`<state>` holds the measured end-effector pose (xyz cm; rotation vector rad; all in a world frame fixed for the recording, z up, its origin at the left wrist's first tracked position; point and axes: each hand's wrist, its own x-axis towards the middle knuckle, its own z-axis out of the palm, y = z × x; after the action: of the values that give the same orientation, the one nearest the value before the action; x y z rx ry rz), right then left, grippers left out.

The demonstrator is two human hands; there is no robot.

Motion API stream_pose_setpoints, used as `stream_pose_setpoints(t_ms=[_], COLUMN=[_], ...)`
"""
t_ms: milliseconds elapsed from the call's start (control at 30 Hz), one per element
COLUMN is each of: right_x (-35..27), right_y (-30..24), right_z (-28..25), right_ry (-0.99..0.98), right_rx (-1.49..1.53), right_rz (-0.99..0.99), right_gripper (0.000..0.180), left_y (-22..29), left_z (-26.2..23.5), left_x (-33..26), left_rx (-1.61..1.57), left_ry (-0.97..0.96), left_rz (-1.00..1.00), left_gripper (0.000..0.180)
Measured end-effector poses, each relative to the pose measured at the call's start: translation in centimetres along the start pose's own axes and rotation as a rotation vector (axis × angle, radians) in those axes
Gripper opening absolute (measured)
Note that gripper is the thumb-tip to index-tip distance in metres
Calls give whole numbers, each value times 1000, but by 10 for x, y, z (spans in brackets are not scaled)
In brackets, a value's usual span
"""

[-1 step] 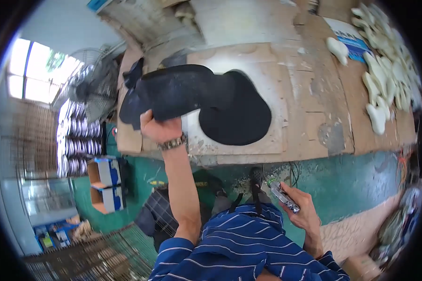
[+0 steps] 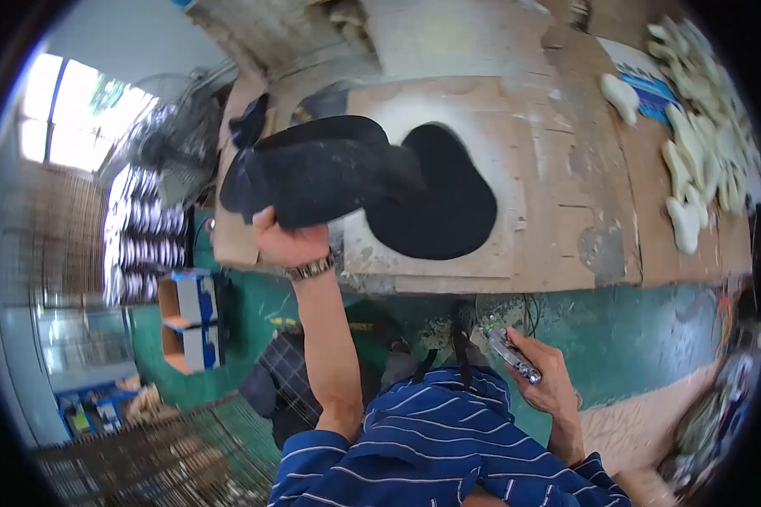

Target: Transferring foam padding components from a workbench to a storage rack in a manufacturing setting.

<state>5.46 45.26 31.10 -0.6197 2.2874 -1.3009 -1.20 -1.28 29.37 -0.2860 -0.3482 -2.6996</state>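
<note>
My left hand (image 2: 292, 242), with a patterned band at the wrist, grips the near edge of a stack of black sheet pieces (image 2: 321, 182) above the bench's left part. A flat black saddle-shaped piece (image 2: 435, 203) lies to its right on a whitened cardboard sheet (image 2: 506, 169). The held stack reaches toward this piece's left edge; whether they touch I cannot tell. Low at the right, in front of the bench, my right hand (image 2: 545, 372) is closed around a silver spray gun (image 2: 514, 355) with a green bit at its tip. The tip points up and left, toward the bench.
Cream saddle-shaped foam pieces (image 2: 702, 160) are heaped at the bench's far right, one foam piece (image 2: 621, 99) apart from them. A fan (image 2: 169, 144) stands left of the bench. Below it are stacked boxes (image 2: 190, 321). A wire rack (image 2: 169, 456) is at lower left.
The view has shifted slightly, so the bench and the flat black piece appear a little farther right. Both hands keep their holds.
</note>
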Motion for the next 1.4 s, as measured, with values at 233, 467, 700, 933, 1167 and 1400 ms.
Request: stream_pose_setpoints(t_ms=[233,467,700,933,1167,1400], right_x=[33,39,-9,-77,-147,-191], right_y=[-18,-45,-130,-162,-213,-216], right_z=[20,93,213,348,464,530], right_ry=[-326,-596,-935,-1205,-1300,-1339], right_rx=[-136,-296,-537,-637,-896,-1055], right_rz=[-64,-264,-190,-271,-184,-327], right_gripper=[56,53,54,54,51,58], left_y=[52,73,71,76,126,139], left_z=[8,19,56,35,4,-27], left_x=[-219,-464,-665,-871,-1140,-1296], left_rx=[37,-52,-134,-356,-316,-447], left_ry=[493,664,1044,1170,1180,1092], left_rz=[514,1005,1524,2050,2494,2833], left_gripper=[56,61,69,58,56,51])
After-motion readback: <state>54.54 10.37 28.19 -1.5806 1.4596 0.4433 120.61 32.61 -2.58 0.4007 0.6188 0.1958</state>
